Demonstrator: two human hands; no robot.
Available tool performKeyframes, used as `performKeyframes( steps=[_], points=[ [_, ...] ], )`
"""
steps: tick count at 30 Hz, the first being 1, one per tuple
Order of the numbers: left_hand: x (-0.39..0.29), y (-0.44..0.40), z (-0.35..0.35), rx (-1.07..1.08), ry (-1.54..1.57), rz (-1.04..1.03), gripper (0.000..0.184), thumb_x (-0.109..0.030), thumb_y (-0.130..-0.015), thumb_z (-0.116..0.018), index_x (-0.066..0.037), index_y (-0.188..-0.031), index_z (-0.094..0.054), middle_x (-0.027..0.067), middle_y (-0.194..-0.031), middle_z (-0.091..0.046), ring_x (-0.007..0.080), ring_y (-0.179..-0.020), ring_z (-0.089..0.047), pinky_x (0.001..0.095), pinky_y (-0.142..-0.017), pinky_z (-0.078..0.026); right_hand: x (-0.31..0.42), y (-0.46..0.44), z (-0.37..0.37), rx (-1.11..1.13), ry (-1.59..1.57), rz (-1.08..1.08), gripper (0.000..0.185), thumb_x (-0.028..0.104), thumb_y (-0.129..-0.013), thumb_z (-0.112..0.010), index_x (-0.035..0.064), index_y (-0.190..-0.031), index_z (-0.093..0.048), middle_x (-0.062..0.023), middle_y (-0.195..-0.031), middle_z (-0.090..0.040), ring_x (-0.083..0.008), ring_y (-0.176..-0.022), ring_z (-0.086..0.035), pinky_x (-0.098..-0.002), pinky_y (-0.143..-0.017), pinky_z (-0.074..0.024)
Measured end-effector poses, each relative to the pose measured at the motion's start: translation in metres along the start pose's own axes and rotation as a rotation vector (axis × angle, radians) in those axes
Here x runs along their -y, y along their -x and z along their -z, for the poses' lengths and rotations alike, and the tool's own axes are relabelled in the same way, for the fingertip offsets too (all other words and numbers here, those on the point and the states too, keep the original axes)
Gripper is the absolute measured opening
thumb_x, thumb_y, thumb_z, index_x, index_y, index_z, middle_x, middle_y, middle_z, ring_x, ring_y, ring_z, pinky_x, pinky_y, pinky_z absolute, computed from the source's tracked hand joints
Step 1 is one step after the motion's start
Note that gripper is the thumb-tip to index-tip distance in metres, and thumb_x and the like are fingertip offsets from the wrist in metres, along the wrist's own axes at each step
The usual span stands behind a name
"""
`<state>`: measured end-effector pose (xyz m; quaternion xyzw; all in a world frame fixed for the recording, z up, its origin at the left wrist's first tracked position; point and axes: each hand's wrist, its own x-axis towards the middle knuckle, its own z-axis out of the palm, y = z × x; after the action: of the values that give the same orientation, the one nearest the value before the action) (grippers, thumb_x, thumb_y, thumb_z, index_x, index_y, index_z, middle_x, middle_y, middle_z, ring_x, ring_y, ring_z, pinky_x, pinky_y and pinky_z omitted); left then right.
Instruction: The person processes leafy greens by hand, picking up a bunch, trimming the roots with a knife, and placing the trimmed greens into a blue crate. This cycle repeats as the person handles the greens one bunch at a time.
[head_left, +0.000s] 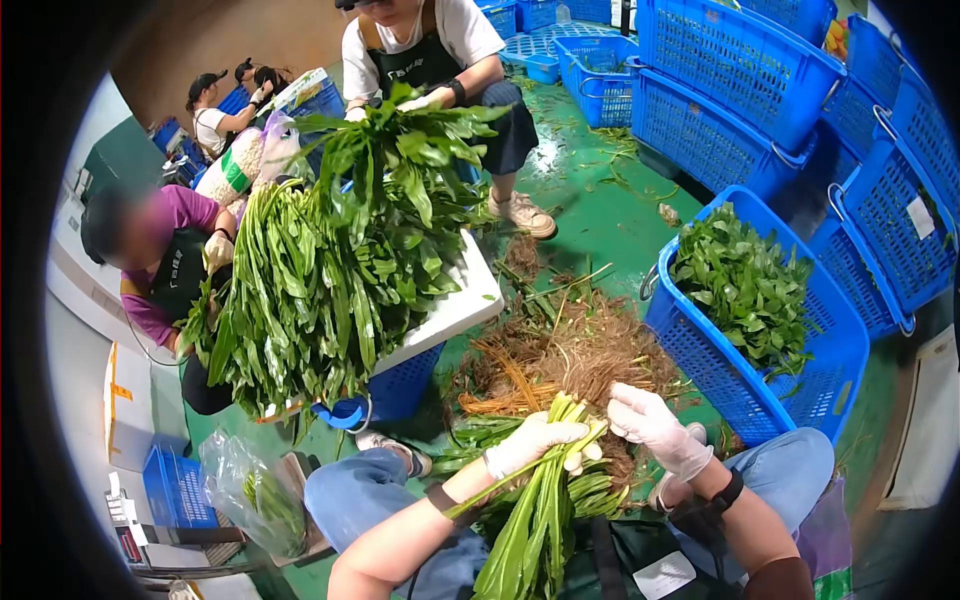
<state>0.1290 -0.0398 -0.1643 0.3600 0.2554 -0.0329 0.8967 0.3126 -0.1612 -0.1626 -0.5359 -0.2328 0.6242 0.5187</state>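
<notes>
A bunch of long-leaved greens (535, 535) is held over my lap, its pale stems upward and its leaves hanging down toward me. My left hand (535, 443), in a white glove, is closed around the stems. Brown stringy roots (598, 375) show at the top of the bunch, in front of a root pile. Beside them is my gloved right hand (660, 432), its fingers curled together close to the stem ends. What those fingers hold, if anything, is hidden. More green leaves (598, 490) lie below, across my lap.
A heap of root trimmings (560, 345) covers the floor ahead. At the right stands a blue basket (715, 365) with leafy greens (745, 285). A white foam board (470, 290) bears a large leaf pile (310, 290). Two co-workers handle leaves there. Stacked blue crates (730, 75) stand behind.
</notes>
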Motion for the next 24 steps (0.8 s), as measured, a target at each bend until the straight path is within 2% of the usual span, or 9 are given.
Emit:
performKeyframes(
  steps=[1,6,9,13,15,17,19,21,24],
  points=[
    [0.000,-0.001,0.000,0.000,0.000,-0.001,0.026,-0.018,-0.092,-0.060,0.002,-0.108,-0.059,0.0123,-0.088,-0.069,0.0127,-0.061,-0.060,0.0265,-0.059,-0.053,-0.001,-0.002,0.002,0.001,0.001,0.000,0.051,0.017,-0.093,-0.061,-0.0057,-0.135,-0.043,0.0039,-0.089,-0.054,-0.0052,-0.081,-0.049,-0.0215,-0.074,-0.0426],
    [0.003,-0.003,0.004,0.008,0.003,0.009,0.027,-0.021,-0.093,-0.060,0.002,-0.109,-0.059,0.0117,-0.089,-0.069,0.0119,-0.060,-0.060,0.0253,-0.058,-0.052,0.000,-0.006,0.002,0.067,0.265,0.138,0.020,0.014,-0.092,-0.063,-0.0022,-0.099,-0.054,0.0021,-0.089,-0.058,-0.0041,-0.081,-0.051,-0.0219,-0.073,-0.0432],
    [0.004,-0.005,0.004,0.035,-0.012,0.016,0.028,-0.023,-0.093,-0.060,0.001,-0.108,-0.059,0.0104,-0.087,-0.068,0.0111,-0.058,-0.059,0.0247,-0.056,-0.051,0.001,-0.003,-0.001,0.009,0.231,0.151,0.017,0.015,-0.092,-0.063,-0.0008,-0.096,-0.056,0.0020,-0.087,-0.058,-0.0042,-0.080,-0.050,-0.0222,-0.072,-0.0435],
    [-0.002,-0.001,-0.003,0.033,-0.041,0.042,0.031,-0.027,-0.094,-0.059,0.001,-0.110,-0.059,0.0081,-0.080,-0.065,0.0102,-0.055,-0.056,0.0244,-0.054,-0.050,-0.004,-0.008,0.007,0.026,0.260,0.141,0.023,0.015,-0.091,-0.064,-0.0017,-0.105,-0.057,0.0031,-0.087,-0.058,-0.0042,-0.080,-0.051,-0.0225,-0.072,-0.0439],
    [-0.003,0.002,-0.004,0.078,-0.024,0.057,0.037,-0.033,-0.094,-0.059,0.000,-0.111,-0.057,0.0059,-0.076,-0.062,0.0088,-0.054,-0.055,0.0236,-0.051,-0.049,-0.005,-0.010,0.009,-0.021,0.077,0.102,0.035,0.021,-0.093,-0.063,-0.0018,-0.119,-0.056,0.0045,-0.082,-0.056,-0.0029,-0.075,-0.049,-0.0206,-0.068,-0.0417],
    [-0.013,0.010,-0.013,0.197,-0.157,0.043,0.045,-0.040,-0.091,-0.062,0.000,-0.110,-0.056,0.0051,-0.075,-0.060,0.0078,-0.053,-0.053,0.0213,-0.049,-0.047,-0.046,-0.038,0.058,-0.104,0.124,-0.210,0.047,0.039,-0.094,-0.059,0.0056,-0.127,-0.056,0.0082,-0.069,-0.047,-0.0029,-0.054,-0.035,-0.0174,-0.048,-0.0268],
    [-0.018,0.017,-0.019,0.162,-0.086,0.009,0.046,-0.039,-0.091,-0.062,0.001,-0.111,-0.056,0.0055,-0.074,-0.060,0.0081,-0.052,-0.052,0.0213,-0.050,-0.047,-0.069,-0.046,0.085,-0.305,0.084,-0.452,0.044,0.041,-0.094,-0.058,0.0097,-0.125,-0.058,0.0085,-0.068,-0.045,-0.0027,-0.049,-0.031,-0.0189,-0.043,-0.0235],
    [-0.019,0.018,-0.005,0.179,-0.034,0.008,0.043,-0.037,-0.092,-0.060,0.001,-0.113,-0.055,0.0056,-0.074,-0.060,0.0078,-0.051,-0.052,0.0223,-0.050,-0.047,-0.057,-0.038,0.075,-0.300,0.046,-0.372,0.043,0.043,-0.094,-0.055,0.0108,-0.123,-0.060,0.0077,-0.067,-0.044,-0.0022,-0.048,-0.029,-0.0197,-0.041,-0.0228],
    [-0.018,0.022,-0.005,0.159,0.043,0.009,0.038,-0.031,-0.092,-0.061,0.001,-0.113,-0.055,0.0040,-0.073,-0.059,0.0070,-0.050,-0.051,0.0225,-0.051,-0.047,0.001,-0.011,0.021,-0.159,0.099,0.054,0.046,0.042,-0.093,-0.057,0.0081,-0.124,-0.059,0.0087,-0.069,-0.046,-0.0005,-0.054,-0.033,-0.0169,-0.047,-0.0266]
  ],
)
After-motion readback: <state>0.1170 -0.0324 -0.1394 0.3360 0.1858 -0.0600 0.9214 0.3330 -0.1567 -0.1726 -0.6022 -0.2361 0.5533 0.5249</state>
